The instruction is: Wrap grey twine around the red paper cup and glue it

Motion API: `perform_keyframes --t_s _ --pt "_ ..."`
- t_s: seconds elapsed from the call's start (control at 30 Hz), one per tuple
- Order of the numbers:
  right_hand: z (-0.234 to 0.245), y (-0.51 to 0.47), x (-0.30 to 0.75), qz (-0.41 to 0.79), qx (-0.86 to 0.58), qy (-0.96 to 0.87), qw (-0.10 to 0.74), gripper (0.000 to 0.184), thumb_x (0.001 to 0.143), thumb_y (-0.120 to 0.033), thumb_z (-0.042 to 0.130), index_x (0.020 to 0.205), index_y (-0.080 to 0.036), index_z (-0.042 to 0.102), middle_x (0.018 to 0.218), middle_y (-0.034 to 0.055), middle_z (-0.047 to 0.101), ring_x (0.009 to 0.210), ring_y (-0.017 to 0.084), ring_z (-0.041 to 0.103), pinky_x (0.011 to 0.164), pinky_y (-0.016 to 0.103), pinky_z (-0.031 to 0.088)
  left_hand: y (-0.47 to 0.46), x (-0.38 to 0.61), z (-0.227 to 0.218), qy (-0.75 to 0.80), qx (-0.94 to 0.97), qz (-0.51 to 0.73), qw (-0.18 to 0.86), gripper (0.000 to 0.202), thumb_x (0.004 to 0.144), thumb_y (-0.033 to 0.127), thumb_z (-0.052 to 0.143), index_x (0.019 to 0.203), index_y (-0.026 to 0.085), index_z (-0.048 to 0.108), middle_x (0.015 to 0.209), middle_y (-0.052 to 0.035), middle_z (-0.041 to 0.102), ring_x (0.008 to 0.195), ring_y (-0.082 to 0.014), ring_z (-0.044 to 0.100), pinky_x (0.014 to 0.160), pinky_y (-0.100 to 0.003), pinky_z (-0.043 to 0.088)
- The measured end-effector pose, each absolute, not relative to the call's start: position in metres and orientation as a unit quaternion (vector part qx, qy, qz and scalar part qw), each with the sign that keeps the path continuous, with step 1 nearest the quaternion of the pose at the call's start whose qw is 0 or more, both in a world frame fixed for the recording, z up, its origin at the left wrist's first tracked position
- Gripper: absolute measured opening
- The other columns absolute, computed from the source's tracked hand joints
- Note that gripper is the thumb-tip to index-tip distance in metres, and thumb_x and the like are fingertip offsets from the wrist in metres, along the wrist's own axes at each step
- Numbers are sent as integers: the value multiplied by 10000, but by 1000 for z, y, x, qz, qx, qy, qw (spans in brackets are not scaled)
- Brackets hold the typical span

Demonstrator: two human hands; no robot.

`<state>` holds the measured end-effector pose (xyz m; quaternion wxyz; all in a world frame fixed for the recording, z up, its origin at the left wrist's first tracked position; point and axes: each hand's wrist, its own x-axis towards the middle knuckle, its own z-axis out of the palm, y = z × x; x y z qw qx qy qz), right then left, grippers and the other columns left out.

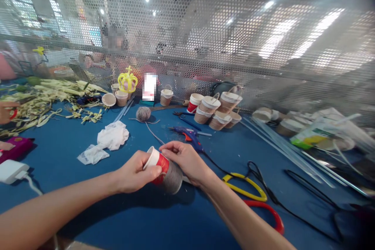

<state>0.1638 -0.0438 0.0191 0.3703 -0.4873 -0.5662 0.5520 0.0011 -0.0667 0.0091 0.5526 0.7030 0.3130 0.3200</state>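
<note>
My left hand (135, 172) and my right hand (187, 161) both grip a red paper cup (160, 166) lying on its side just above the blue table (123, 218). The cup's lower half is wrapped in grey yarn (173, 179). My left fingers curl round the white rim; my right fingers pinch the yarn at the cup's upper edge. A grey strand (152, 133) runs back to a ball of yarn (143, 113). A blue glue gun (189, 134) lies just behind my right hand.
Several yarn-wrapped cups (218, 111) stand at the back by a perforated metal screen (234, 47). Clear glue sticks (281, 146), yellow scissors (246, 185), red handles (268, 213), crumpled white cloth (113, 136), palm leaves (43, 99) and a white charger (11, 171) lie around. Another person's hand (7, 111) shows at the left edge.
</note>
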Motion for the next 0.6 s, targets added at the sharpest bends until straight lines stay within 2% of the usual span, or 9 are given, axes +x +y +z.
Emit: perform_keyframes --t_s 0.27,0.37,0.47,0.6 --pt "23 -39 164 585 -500 -542 338 203 628 -309 671 732 -141 627 655 -3 605 593 100 513 571 225 387 -62 0 10 292 738 328 513 193 715 250 416 553 153 375 523 48 327 485 -64 270 445 -191 231" --pt "24 -43 169 620 -491 -506 345 317 722 -424 566 850 -138 616 772 53 635 713 146 569 675 275 427 -58 -1 9 288 741 335 506 209 732 264 412 559 154 373 535 46 334 498 -67 280 459 -192 244" --pt "25 -52 175 697 -435 -461 335 421 776 -482 477 992 -136 583 879 89 643 797 169 587 776 317 419 -56 -2 9 294 734 341 508 229 752 297 412 580 147 400 553 43 346 521 -73 297 477 -194 260" --pt "23 -63 182 719 -390 -471 330 411 762 -418 543 1095 -177 543 943 70 638 785 157 583 715 294 434 -55 -1 16 317 719 328 525 253 781 340 405 696 120 494 599 32 405 543 -76 335 490 -188 291"
